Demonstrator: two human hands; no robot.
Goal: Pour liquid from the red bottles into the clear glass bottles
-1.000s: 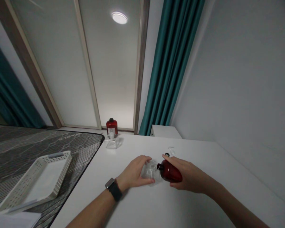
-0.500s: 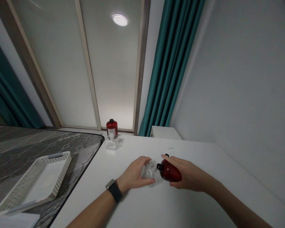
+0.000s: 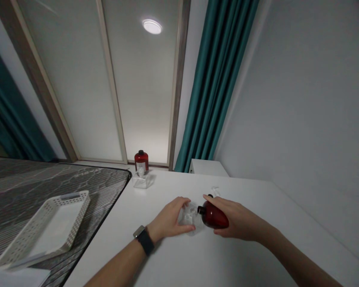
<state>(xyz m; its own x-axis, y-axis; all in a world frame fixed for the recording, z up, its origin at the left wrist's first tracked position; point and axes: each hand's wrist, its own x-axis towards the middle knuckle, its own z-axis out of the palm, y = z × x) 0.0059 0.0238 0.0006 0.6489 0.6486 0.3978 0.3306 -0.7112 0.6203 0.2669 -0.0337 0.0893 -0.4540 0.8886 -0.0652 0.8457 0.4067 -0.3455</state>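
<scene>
My left hand (image 3: 175,218), with a watch on its wrist, is closed round the side of a clear container (image 3: 191,217) on the white table (image 3: 155,255). My right hand (image 3: 235,219) grips a dark red bottle (image 3: 214,215) tipped on its side, its black neck pointing left over the container's right edge. Whether liquid runs from the neck I cannot make out. Just behind the bottle, a small clear and white item (image 3: 215,190) is partly hidden, along with a black piece near my right fingertips.
At the table's back left stands another red bottle (image 3: 141,159) with a black cap, behind a clear box (image 3: 141,181). A white perforated basket (image 3: 74,223) lies to the left on a grey patterned surface (image 3: 107,183). A white cabinet (image 3: 209,167) stands behind the table.
</scene>
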